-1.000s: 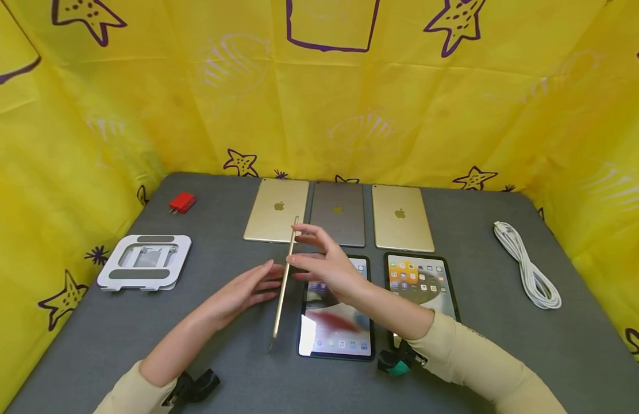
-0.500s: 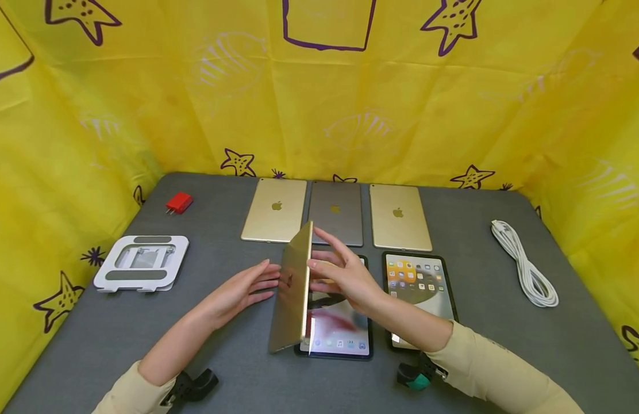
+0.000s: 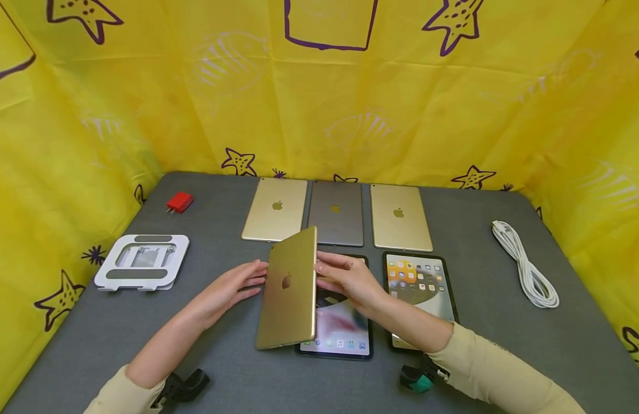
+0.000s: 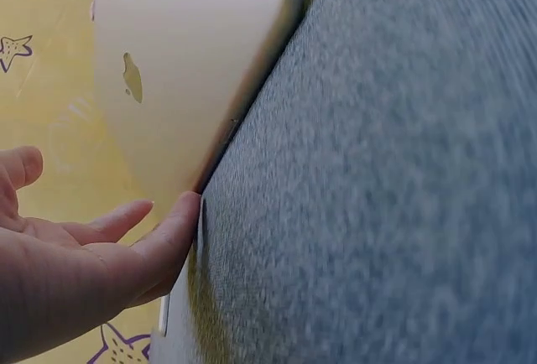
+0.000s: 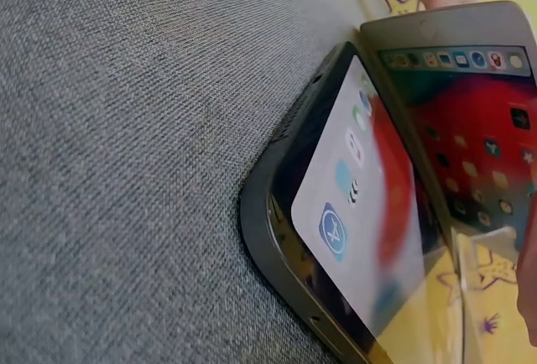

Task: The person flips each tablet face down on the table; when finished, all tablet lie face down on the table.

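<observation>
A gold tablet (image 3: 288, 293) stands tilted on its long left edge, its back with the apple logo turned up and left. My right hand (image 3: 350, 282) holds its raised right edge with the fingertips. The left hand (image 3: 237, 287) has its fingers stretched out at the lower left edge; in the left wrist view a fingertip touches that edge (image 4: 226, 133) close to the table. A dark-framed tablet (image 3: 342, 325) lies screen up, partly hidden behind the gold one. In the right wrist view the gold tablet's lit screen (image 5: 470, 129) faces this dark-framed tablet (image 5: 352, 205).
Along the back lie two gold tablets (image 3: 275, 210) and a grey tablet (image 3: 336, 215), backs up. Another lit tablet (image 3: 420, 287) lies to the right. A white folding stand (image 3: 143, 279) and red charger (image 3: 180, 202) are at left; a coiled white cable (image 3: 526, 267) is at right.
The gold tablet has turned from edge-on to showing its back, tipping rightward. My right hand has slid from its upper edge down its right side. The left hand has shifted slightly left.
</observation>
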`<state>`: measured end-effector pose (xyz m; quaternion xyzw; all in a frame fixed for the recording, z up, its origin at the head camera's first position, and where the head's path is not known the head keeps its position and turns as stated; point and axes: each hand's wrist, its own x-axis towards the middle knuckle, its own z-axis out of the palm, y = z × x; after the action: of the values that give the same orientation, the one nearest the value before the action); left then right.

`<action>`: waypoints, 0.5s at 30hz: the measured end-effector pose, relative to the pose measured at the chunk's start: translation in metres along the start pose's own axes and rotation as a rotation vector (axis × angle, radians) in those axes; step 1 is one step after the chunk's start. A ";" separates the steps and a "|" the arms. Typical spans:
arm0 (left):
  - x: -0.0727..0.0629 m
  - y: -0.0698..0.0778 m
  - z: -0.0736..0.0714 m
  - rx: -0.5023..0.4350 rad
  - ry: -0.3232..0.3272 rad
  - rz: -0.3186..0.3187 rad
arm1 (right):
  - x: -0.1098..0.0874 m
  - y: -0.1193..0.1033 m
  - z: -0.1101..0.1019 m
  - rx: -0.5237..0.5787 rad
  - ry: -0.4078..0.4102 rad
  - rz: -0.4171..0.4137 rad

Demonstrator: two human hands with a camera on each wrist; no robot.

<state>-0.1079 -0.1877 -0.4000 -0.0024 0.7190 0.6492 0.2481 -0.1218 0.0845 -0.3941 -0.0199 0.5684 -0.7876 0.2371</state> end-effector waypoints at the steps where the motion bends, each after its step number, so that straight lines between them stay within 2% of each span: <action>1: 0.000 0.000 -0.001 0.014 0.004 0.000 | 0.001 0.001 0.000 0.003 -0.002 0.001; 8: -0.006 0.004 -0.012 0.110 0.004 0.017 | 0.006 0.008 0.004 0.012 -0.006 0.019; 15: -0.011 0.003 -0.023 0.126 0.023 0.014 | 0.014 0.017 0.009 -0.012 0.016 0.067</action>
<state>-0.1074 -0.2126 -0.3926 0.0105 0.7613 0.6043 0.2349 -0.1253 0.0675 -0.4093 0.0039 0.5755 -0.7757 0.2590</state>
